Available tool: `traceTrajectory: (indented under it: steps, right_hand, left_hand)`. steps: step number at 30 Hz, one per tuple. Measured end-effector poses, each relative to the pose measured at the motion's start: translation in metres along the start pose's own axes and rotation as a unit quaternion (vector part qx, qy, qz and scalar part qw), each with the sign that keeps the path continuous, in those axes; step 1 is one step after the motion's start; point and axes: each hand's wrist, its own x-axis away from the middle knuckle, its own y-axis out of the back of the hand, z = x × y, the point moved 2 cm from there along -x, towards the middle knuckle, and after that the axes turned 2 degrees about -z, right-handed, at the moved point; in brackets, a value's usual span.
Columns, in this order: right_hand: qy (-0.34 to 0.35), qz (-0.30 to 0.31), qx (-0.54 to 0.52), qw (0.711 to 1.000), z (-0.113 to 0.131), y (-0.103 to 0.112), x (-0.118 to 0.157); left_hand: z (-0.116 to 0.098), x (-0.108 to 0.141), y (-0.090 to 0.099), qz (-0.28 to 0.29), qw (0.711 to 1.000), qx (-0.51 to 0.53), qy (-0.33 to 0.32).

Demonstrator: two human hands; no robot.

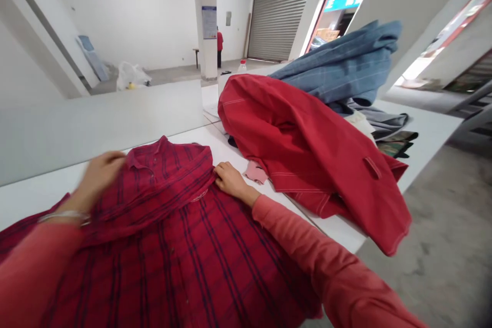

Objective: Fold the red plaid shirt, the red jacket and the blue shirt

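A red and navy plaid shirt (215, 246) lies spread out in front of me, its collar (148, 151) at the far side and a row of buttons down the middle. One sleeve (165, 195) crosses the chest. My right hand (230, 179) pinches the cloth at the shirt's right side, near the end of that sleeve. Over the shirt's left shoulder is my left hand (100, 171), smeared by motion; whether its fingers hold cloth cannot be made out. A metal bangle circles the left wrist.
To the right, a red garment (300, 138) with white stitching hangs over the table edge. Behind it lie blue denim clothes (346, 66) and other folded garments. A small pink piece (255, 171) rests on the white table (34, 192). A low pale panel (161, 113) borders the far side.
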Motion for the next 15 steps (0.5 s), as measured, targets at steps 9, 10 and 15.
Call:
traceTrajectory:
  steps: [9,10,15]
  right_hand:
    - [-0.055,0.013,0.011,0.998,-0.006,-0.001,0.01]
    - [-0.063,0.016,0.01,0.998,-0.008,0.0,0.011]
    - [-0.109,0.02,0.013,0.994,-0.018,0.004,0.015]
  left_hand:
    - [-0.13,-0.059,-0.188,0.191,0.974,-0.088,-0.09]
    - [-0.131,-0.066,-0.191,0.185,0.975,-0.089,-0.087]
    - [-0.144,-0.093,-0.194,0.14,0.984,-0.044,-0.106]
